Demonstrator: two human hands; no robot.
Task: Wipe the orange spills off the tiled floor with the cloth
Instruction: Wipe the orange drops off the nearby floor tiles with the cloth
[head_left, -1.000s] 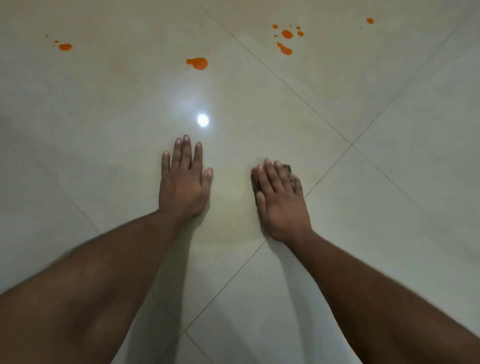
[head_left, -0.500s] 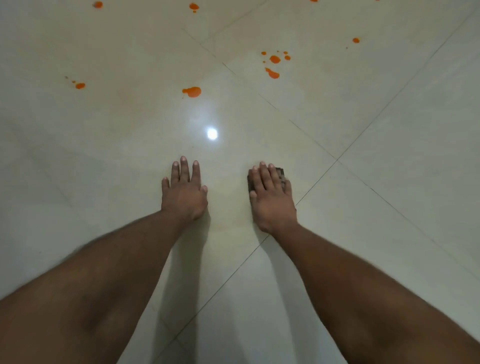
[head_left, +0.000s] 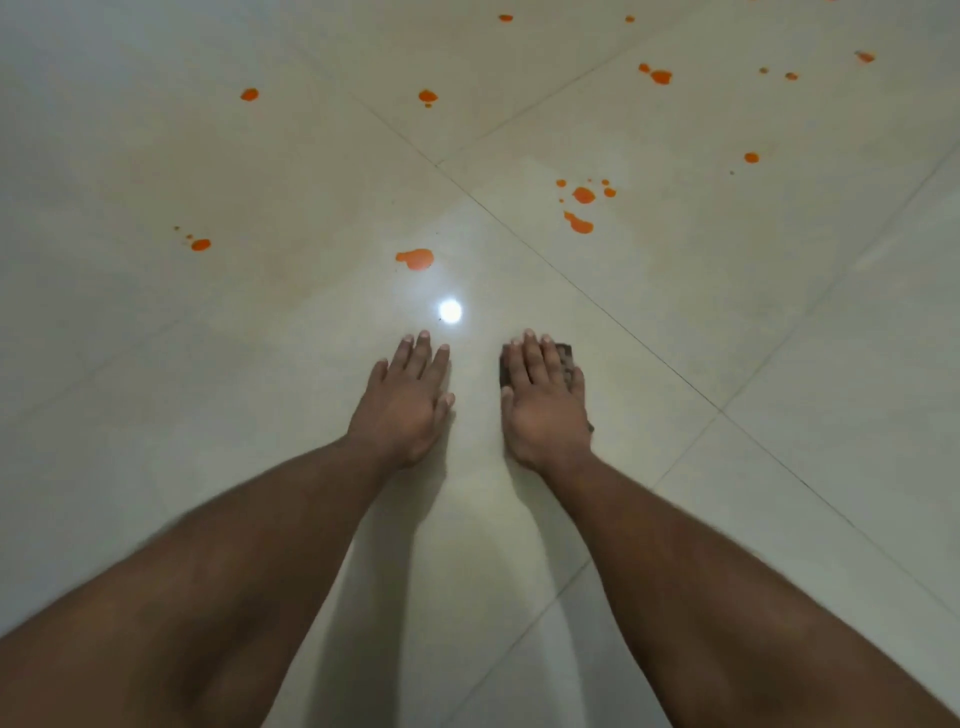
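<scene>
My right hand (head_left: 543, 402) lies flat on a dark cloth (head_left: 565, 355) and presses it to the tiled floor (head_left: 727, 322); only the cloth's far corner and edges show past the fingers. My left hand (head_left: 408, 397) rests flat on the bare tile beside it, fingers spread, holding nothing. Orange spills dot the floor ahead: a large blot (head_left: 415, 258) just beyond the left hand, a cluster (head_left: 582, 208) ahead to the right, small drops at the left (head_left: 200, 244), and several more farther back (head_left: 660, 76).
A bright light reflection (head_left: 450, 310) shines on the glossy tile between the hands and the nearest blot. Grout lines cross diagonally, meeting at a joint (head_left: 719, 410) to the right of my right hand.
The view has tilted up and back, so both hands sit lower and smaller in frame and more spills show at the top. The hands kept their flat pose; the right one stays on the cloth.
</scene>
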